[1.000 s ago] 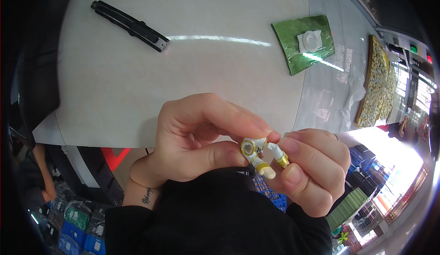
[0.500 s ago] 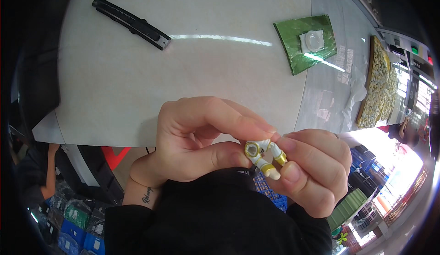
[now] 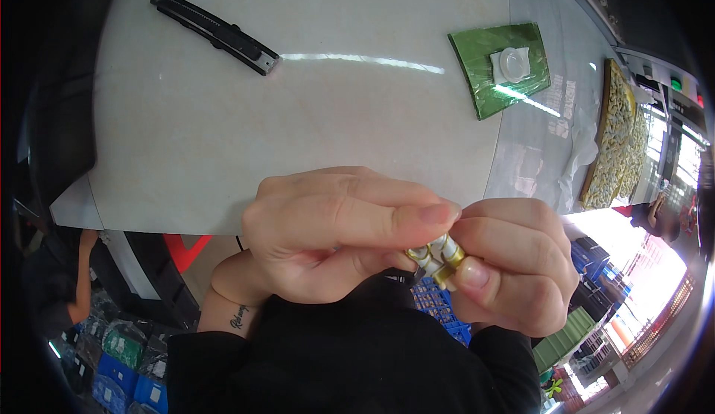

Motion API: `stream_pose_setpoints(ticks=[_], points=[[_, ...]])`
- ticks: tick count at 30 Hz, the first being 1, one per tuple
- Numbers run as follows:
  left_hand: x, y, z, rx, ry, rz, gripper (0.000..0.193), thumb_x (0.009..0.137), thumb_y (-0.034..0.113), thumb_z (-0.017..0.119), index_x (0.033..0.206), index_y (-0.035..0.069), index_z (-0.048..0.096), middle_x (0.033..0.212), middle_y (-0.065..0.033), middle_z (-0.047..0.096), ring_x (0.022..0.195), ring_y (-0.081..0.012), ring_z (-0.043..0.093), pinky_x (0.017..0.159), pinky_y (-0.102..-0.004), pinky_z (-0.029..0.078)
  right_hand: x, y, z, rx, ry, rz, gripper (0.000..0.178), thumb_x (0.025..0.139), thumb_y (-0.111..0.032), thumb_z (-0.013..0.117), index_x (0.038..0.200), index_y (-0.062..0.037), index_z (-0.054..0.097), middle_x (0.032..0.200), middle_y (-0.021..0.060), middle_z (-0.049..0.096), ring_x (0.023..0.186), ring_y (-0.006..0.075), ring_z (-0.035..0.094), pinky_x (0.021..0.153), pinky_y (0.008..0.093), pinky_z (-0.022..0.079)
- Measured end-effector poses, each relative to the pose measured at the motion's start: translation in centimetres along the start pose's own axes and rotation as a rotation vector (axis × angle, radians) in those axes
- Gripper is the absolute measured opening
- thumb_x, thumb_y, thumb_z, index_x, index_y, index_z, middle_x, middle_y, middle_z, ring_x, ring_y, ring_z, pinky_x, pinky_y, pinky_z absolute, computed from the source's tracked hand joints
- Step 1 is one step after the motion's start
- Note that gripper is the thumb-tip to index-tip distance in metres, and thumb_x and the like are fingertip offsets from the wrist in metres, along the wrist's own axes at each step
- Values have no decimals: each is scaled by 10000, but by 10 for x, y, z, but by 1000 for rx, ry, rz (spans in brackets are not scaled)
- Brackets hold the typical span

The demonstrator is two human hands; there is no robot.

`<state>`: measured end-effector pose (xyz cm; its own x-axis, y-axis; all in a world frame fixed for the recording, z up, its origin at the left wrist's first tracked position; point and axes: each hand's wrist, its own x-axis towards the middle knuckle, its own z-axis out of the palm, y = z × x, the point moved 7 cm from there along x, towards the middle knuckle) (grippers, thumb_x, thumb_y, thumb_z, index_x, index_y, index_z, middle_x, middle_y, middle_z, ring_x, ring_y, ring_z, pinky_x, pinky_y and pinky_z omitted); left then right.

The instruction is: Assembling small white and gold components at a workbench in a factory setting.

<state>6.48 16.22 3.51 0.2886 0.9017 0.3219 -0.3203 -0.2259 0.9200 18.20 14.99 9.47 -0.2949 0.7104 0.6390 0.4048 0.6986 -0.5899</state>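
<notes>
Just in front of my body, both hands hold a small white toy figure (image 3: 441, 255) with gold bands. My left hand (image 3: 328, 224) is closed, its thumb and fingers gripping the figure's upper side. From the other side, the thumb and fingertips of my right hand (image 3: 521, 258) pinch its gold-banded limbs. Much of the figure is covered by my fingers.
A black box cutter (image 3: 216, 33) lies at the far left of the pale table (image 3: 313, 116). At the far right is a green flat sheet (image 3: 491, 101) bearing a small clear round dish (image 3: 512, 65). Beyond it stands a tray (image 3: 609, 64) of many small pieces. Another person's arm (image 3: 83, 280) shows at left.
My left fingers have come down over the figure and hide more of it. The figure has turned between my hands. My right hand has shifted slightly upward.
</notes>
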Motion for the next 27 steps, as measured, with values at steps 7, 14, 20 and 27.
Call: stream_pose_setpoints(ticks=[7,14,20,27], points=[[3,8,4,24,-41,60,261,691,-30,620,934,44,559,850,-184,626,644,-207,609,550,-259,492,3,2,-7,233,17,-12,179,557,21,667,670,34,529,672,159,587,544,225,574,446,244,463],[3,9,4,30,-66,117,360,599,-101,561,934,29,555,826,-192,621,637,-224,606,550,-265,493,-3,1,-2,131,-130,19,212,719,-49,639,836,-61,463,676,86,558,541,182,538,427,223,414],[4,11,4,51,-46,135,286,640,-81,512,901,31,550,802,-184,619,601,-217,595,534,-266,495,-3,1,-3,133,-138,31,211,722,-52,641,840,-64,467,681,84,559,549,183,542,434,221,417],[4,13,3,96,-56,153,207,713,-42,501,897,43,541,789,-174,621,598,-210,594,524,-260,491,-6,1,-1,134,-152,69,252,693,-26,657,867,-66,479,687,81,557,558,182,540,439,225,413]])
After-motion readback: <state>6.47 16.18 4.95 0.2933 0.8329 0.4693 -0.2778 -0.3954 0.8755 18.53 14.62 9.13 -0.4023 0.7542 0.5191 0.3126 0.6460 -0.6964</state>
